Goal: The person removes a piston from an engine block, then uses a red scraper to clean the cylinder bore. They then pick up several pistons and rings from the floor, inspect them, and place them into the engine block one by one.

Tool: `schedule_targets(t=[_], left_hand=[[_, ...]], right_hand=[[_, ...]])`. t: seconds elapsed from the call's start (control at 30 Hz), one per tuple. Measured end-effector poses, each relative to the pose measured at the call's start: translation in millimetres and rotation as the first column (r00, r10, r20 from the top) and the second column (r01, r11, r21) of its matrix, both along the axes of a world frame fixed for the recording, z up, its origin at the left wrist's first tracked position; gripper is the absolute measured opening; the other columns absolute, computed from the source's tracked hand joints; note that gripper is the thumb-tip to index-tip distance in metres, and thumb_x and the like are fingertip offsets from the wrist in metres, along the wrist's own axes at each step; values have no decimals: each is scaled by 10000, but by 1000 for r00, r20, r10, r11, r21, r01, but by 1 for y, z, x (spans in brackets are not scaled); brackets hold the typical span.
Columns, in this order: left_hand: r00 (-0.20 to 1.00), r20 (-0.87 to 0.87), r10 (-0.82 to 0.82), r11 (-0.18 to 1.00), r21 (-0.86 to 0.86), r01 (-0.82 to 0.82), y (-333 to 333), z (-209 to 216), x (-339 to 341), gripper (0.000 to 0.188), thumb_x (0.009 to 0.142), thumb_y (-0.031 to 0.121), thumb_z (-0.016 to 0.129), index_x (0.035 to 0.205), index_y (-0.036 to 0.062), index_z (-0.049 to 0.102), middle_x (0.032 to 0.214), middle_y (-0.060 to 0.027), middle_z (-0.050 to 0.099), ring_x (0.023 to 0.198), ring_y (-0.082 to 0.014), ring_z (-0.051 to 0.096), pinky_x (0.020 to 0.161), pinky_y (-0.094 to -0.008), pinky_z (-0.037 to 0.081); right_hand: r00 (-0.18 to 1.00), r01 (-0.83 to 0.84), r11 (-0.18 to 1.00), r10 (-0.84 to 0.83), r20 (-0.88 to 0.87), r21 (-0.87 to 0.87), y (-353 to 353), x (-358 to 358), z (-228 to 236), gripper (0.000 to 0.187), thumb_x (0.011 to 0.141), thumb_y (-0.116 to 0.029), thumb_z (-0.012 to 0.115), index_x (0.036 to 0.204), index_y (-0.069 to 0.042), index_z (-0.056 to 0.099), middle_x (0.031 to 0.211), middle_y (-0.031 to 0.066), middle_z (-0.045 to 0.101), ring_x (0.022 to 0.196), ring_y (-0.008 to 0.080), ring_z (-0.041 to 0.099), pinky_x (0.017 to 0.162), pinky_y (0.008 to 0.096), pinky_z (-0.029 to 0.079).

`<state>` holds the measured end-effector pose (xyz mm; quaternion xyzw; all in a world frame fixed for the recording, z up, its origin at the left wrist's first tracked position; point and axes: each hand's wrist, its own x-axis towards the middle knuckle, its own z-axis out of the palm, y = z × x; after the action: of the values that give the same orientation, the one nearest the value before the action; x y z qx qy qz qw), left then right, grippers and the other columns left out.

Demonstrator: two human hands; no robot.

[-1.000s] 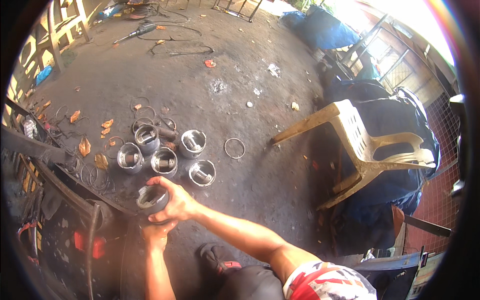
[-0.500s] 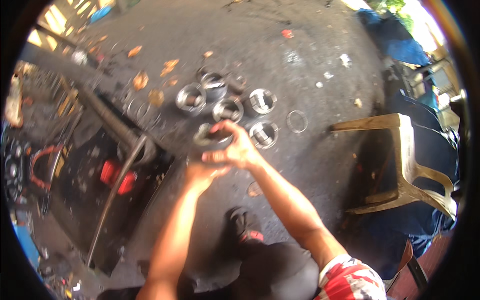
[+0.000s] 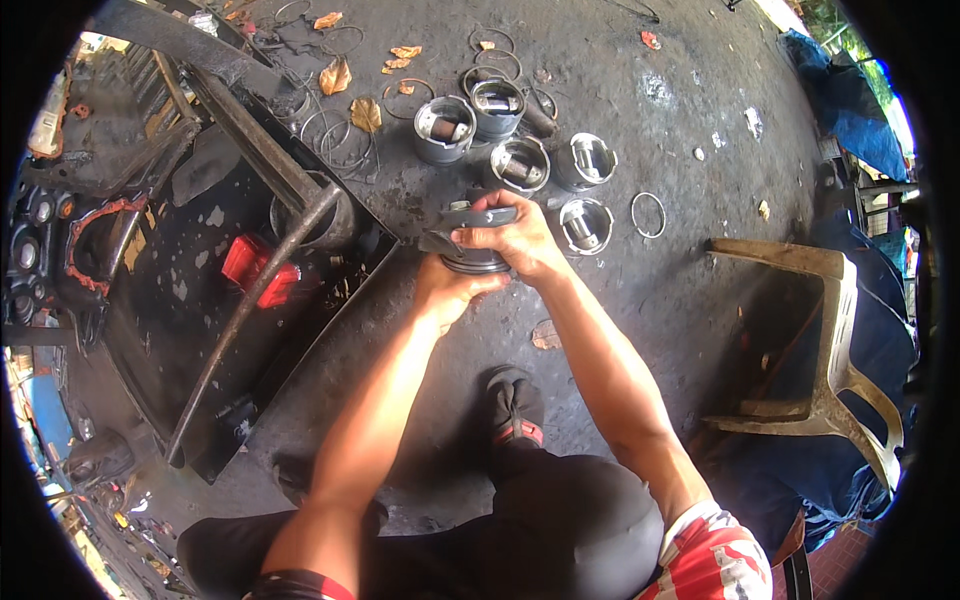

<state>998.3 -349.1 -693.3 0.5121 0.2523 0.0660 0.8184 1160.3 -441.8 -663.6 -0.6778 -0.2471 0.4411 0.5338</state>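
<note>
Head view: the left hand point(image 3: 447, 292) supports the held piston point(image 3: 477, 265) low; the right hand point(image 3: 526, 243) grips higher. Both clamp it together, apparently sharing its weight. Five other pistons point(image 3: 519, 182) stand just beyond. Unlike one second earlier, the held piston's side, not its hollow end, faces the camera.

Five grey, hollow metal cylinders point(image 3: 520, 178) crowd the dark, dusty floor point(image 3: 660, 330) ahead of the left hand point(image 3: 450, 297) and right hand point(image 3: 520, 242), leaving only narrow gaps between some of them. On the left, a black sheet-metal tray point(image 3: 165, 330) and its slanting brown metal rod point(image 3: 238, 350) block low passage. Rightward, past a thin metal ring point(image 3: 634, 218) lying flat, open floor reaches a grimy cream plastic chair point(image 3: 832, 335).
</note>
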Motion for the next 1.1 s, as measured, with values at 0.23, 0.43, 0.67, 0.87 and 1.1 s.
schedule_targets(t=[0.23,0.43,0.67,0.87,1.1], left_hand=[[1000,20,-24,1000,-2,24,-2,-6,-1,499,754,158,865,1196,65,654,941,-49,700,726,-143,684,582,-274,567],[994,3,-107,992,-72,107,-3,2,7,489,698,185,903,1130,79,700,925,-32,739,763,-126,717,558,-260,570],[990,-43,-132,984,-130,125,-4,9,6,508,714,194,895,1163,68,694,964,-40,729,800,-130,693,613,-285,559],[998,38,-58,979,-195,64,-12,7,9,681,652,154,926,1254,68,620,975,-30,725,782,-120,708,528,-238,539],[990,36,-138,958,-247,143,-13,4,-2,673,644,226,918,1244,84,651,1009,-17,731,812,-111,715,571,-250,557]], right_hand=[[1000,17,999,-17,-18,-30,-6,3,-4,456,693,-182,958,1027,-42,682,940,70,732,861,153,676,798,317,542],[992,89,993,-95,-81,-81,-9,9,11,451,692,-207,952,992,-32,665,953,86,714,858,169,676,769,340,548],[995,71,993,-77,-65,-93,-8,15,26,469,680,-260,945,986,-17,686,936,77,727,860,176,676,788,349,535],[988,-36,999,31,-151,-34,-9,17,20,478,650,-290,958,929,-23,676,879,65,709,845,176,668,765,337,524],[947,-81,986,122,-296,149,-16,21,8,622,670,-189,962,1195,-60,655,1127,56,695,1073,194,645,955,349,506]])
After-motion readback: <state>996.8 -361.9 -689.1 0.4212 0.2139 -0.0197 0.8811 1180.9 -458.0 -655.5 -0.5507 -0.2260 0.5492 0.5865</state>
